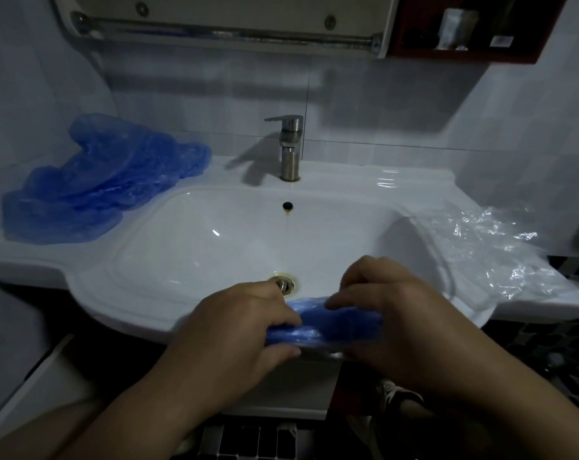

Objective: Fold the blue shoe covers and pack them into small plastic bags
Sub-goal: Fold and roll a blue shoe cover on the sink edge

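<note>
**Both hands hold one blue shoe cover at the sink edge**

The left hand (pixel 245 322) and the right hand (pixel 391 313) both grip a folded blue shoe cover (pixel 334 327) between them, fingers curled around its ends. A pile of shoe covers (pixel 95 180) lies on the counter (pixel 414 180) far to the left of the hands. Clear plastic bags (pixel 493 247) lie to the right, beyond the right hand.

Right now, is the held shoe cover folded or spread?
Folded: the shoe cover is a narrow strip, gripped by left hand and right hand.
</note>
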